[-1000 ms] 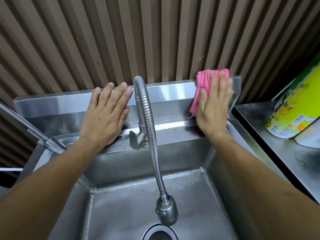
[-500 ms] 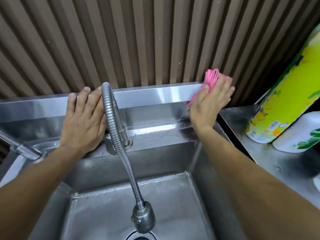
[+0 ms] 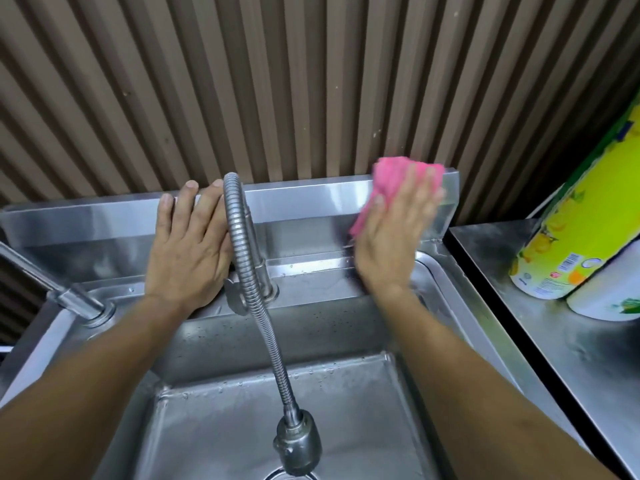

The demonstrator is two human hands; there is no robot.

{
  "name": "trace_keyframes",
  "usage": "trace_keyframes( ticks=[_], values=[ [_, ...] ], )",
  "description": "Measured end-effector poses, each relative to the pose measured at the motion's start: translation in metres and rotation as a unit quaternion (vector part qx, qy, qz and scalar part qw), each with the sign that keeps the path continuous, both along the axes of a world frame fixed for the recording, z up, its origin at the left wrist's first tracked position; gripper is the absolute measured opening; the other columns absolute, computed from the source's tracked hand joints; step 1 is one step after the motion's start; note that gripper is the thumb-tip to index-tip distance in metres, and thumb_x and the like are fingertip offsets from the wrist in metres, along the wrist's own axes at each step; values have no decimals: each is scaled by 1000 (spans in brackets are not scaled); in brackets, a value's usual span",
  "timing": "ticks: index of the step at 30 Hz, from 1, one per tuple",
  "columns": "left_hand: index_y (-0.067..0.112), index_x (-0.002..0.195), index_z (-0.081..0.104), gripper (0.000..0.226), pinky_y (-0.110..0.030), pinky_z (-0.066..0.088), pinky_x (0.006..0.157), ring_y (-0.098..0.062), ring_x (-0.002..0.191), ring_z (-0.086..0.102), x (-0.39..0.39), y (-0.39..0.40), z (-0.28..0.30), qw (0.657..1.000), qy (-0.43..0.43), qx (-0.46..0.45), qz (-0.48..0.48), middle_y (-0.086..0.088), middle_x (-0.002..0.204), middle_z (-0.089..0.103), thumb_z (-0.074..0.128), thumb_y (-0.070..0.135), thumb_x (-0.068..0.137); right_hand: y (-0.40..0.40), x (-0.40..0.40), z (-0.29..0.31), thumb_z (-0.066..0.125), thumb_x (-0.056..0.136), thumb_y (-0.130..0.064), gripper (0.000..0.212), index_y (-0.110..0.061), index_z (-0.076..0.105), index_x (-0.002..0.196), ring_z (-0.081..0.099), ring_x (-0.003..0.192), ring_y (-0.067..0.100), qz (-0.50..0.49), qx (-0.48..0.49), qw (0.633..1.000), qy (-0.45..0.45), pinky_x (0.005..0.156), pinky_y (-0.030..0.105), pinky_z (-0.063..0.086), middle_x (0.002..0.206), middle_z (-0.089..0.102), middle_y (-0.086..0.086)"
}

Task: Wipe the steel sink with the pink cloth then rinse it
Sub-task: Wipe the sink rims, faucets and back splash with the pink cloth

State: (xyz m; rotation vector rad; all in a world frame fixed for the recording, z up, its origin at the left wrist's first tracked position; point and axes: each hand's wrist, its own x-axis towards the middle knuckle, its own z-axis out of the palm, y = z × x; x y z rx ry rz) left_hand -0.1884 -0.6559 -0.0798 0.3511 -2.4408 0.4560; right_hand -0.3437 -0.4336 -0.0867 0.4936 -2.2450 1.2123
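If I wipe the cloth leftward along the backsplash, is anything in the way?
Yes. The flexible faucet hose rises in front of the backsplash midway, and the left hand rests flat on it just beyond. The right hand presses the pink cloth at the right end.

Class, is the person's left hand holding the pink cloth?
No, the right hand presses the pink cloth to the backsplash; the left hand lies flat, empty.
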Motion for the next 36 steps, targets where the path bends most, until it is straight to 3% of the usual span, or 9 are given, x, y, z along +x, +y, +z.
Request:
trace_keyframes(
  ticks=[2,6,12,16,20,27,31,33,36],
  values=[
    [14,162,20,62,-49,-2,125,-38,151,15,-2,-2,-2,1000,-3,1,4,-1,163,-2,28,37,105,0,-5,7,30,111,-28,59,-10,10,164,-10,158,39,-49,-60,996,-51,128,47,-7,172,-2,14],
    [15,161,21,61,-52,-1,124,-39,150,16,-5,0,-4,1000,-2,5,19,-7,162,9,26,39,106,-17,6,9,28,111,-29,59,-9,10,164,-9,157,41,-59,-29,997,-46,127,56,0,172,-1,14],
    [12,160,25,62,-51,-9,123,-40,147,18,-9,6,-3,1000,7,4,23,-11,159,12,27,39,104,-27,36,-14,32,112,-29,60,-3,12,162,-2,157,44,59,157,979,112,128,56,8,170,4,23],
    [10,157,33,61,-49,-9,123,-40,144,19,-10,9,-5,999,36,7,15,-10,155,11,29,37,102,-12,19,-11,35,111,-30,59,-8,17,163,2,159,37,107,198,961,161,129,49,7,171,9,17],
    [9,156,34,62,-47,-12,123,-39,143,18,-10,7,-7,999,51,0,2,-10,156,17,26,38,102,19,-24,3,29,112,-29,59,-8,10,164,-7,158,37,-22,15,1000,13,129,51,-2,172,0,16],
    [9,160,22,69,-49,-16,122,-42,147,17,-15,4,-13,999,21,-13,40,-15,163,20,21,43,101,-6,-4,15,33,110,-19,58,-3,11,162,-9,157,41,-101,-184,974,-86,127,42,-8,171,-1,19],
    [9,162,7,78,-58,-18,120,-42,154,8,-17,-12,-22,997,-50,-13,55,-15,169,13,42,38,99,-48,43,-1,34,110,-32,63,-9,9,163,-9,158,40,-5,-44,999,-1,128,52,-4,172,-1,18],
    [12,162,5,79,-56,-19,121,-42,154,11,-15,-11,-18,997,-54,-15,50,-13,168,16,38,41,96,-29,24,-4,35,110,-37,62,-14,14,164,-6,159,35,34,24,999,34,128,54,-1,173,2,11],
    [13,162,16,69,-44,-22,121,-42,151,17,-10,0,-11,1000,9,3,22,-12,165,22,30,37,99,5,-10,3,39,110,-28,56,-11,25,162,1,159,34,-6,-45,999,11,128,51,0,172,13,11]
  ],
)
